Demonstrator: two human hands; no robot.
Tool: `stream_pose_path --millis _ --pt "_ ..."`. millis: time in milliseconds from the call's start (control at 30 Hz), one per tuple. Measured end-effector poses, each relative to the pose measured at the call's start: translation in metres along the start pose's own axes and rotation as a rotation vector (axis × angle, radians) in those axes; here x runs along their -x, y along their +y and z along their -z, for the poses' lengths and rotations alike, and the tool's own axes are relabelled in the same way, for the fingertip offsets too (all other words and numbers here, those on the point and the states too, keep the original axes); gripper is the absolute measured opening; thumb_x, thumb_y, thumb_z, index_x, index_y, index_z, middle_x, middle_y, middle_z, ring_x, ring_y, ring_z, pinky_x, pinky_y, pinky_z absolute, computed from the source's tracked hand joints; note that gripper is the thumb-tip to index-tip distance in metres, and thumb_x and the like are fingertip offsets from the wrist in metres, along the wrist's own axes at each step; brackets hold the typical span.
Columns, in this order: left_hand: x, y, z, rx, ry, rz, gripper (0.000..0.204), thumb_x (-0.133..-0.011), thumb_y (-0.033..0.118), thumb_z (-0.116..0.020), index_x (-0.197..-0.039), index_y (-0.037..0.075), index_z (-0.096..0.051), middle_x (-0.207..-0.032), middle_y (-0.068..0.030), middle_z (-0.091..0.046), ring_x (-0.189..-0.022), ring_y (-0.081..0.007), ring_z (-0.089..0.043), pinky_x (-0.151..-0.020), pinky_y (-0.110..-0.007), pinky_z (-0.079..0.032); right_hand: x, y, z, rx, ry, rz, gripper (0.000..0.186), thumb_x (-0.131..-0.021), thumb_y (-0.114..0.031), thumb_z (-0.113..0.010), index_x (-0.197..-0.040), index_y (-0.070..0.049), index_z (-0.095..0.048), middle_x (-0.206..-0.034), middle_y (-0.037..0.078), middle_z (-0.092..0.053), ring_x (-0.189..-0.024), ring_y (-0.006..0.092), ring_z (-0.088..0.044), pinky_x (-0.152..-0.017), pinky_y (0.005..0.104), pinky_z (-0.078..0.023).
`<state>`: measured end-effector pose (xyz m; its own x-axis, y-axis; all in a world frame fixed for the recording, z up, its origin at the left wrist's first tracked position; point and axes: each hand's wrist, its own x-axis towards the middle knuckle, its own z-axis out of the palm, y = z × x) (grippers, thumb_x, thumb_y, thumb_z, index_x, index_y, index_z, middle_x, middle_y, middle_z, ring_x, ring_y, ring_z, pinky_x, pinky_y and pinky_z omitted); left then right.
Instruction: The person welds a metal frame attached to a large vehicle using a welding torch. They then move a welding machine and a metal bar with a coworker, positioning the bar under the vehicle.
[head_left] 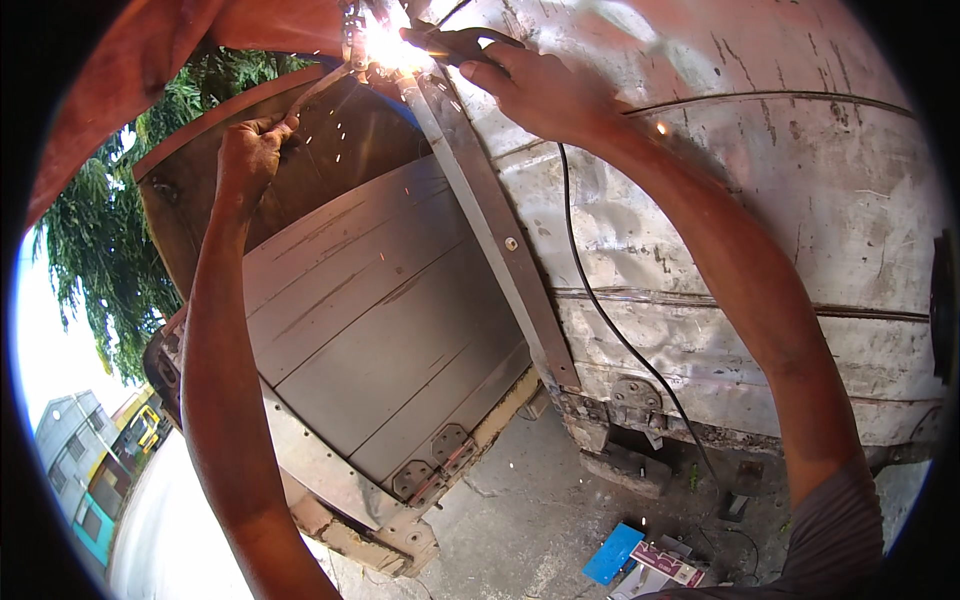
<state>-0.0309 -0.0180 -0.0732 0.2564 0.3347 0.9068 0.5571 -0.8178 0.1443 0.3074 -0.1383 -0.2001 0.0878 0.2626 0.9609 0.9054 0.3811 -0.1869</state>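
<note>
A bright arc with sparks (395,40) flares at the top of a vertical metal strip (480,220) on a dented, pale metal body (750,200). My left hand (258,150) is closed on a thin, bent metal bar (315,90) that reaches up beside the arc. My right hand (525,95) is closed round a dark welding holder (450,42) just right of the arc. A black cable (590,290) hangs below it down the body. The glare hides the holder's tip and the metal where it meets the arc.
A brown metal panel (350,330) with hinges stands open at left, with red sheeting (110,110) above. On the concrete floor (490,500) below lie a blue box (612,553) and a printed carton (667,563). Trees, a road, buildings and a yellow vehicle show at far left.
</note>
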Motion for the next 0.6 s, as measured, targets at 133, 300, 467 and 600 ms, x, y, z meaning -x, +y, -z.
stream_pose_path --millis 133,300,467,600 --pt "-0.004 -0.004 -0.004 0.061 0.018 -0.017 0.023 -0.097 0.023 -0.076 -0.108 0.003 -0.081 -0.081 -0.0035 -0.076 -0.071 -0.0085 -0.07 -0.07 -0.027 -0.054 -0.004 0.009 -0.008 -0.127 0.116 0.202 0.055 -0.108 -0.059 -0.042 -0.132 -0.014 -0.063 -0.087 0.016 -0.073 -0.084 0.0367 -0.071 -0.078 0.0502 -0.053" --pt "-0.003 0.01 0.007 -0.253 0.051 0.102 0.036 -0.093 0.035 -0.077 -0.113 0.006 -0.081 -0.089 -0.0058 -0.079 -0.078 -0.0118 -0.073 -0.074 -0.03 -0.056 -0.001 0.002 0.001 0.054 0.04 0.018 0.054 -0.108 -0.055 -0.044 -0.129 -0.01 -0.065 -0.087 0.017 -0.068 -0.083 0.0368 -0.069 -0.077 0.0496 -0.051" --pt "-0.014 -0.019 0.006 -0.093 0.007 -0.016 0.042 -0.091 0.039 -0.077 -0.116 0.005 -0.081 -0.089 -0.0083 -0.08 -0.08 -0.0132 -0.075 -0.078 -0.031 -0.058 -0.003 -0.004 0.008 0.07 -0.009 0.003 0.053 -0.108 -0.055 -0.044 -0.123 -0.01 -0.067 -0.086 0.017 -0.068 -0.083 0.0374 -0.069 -0.076 0.0497 -0.051" --pt "-0.011 -0.014 0.005 -0.059 0.01 -0.003 0.041 -0.092 0.037 -0.076 -0.117 0.005 -0.08 -0.089 -0.0085 -0.08 -0.077 -0.0136 -0.075 -0.077 -0.031 -0.059 -0.001 -0.008 0.01 0.037 -0.021 -0.001 0.053 -0.108 -0.056 -0.045 -0.124 -0.01 -0.067 -0.089 0.017 -0.068 -0.084 0.0377 -0.069 -0.077 0.0495 -0.052"
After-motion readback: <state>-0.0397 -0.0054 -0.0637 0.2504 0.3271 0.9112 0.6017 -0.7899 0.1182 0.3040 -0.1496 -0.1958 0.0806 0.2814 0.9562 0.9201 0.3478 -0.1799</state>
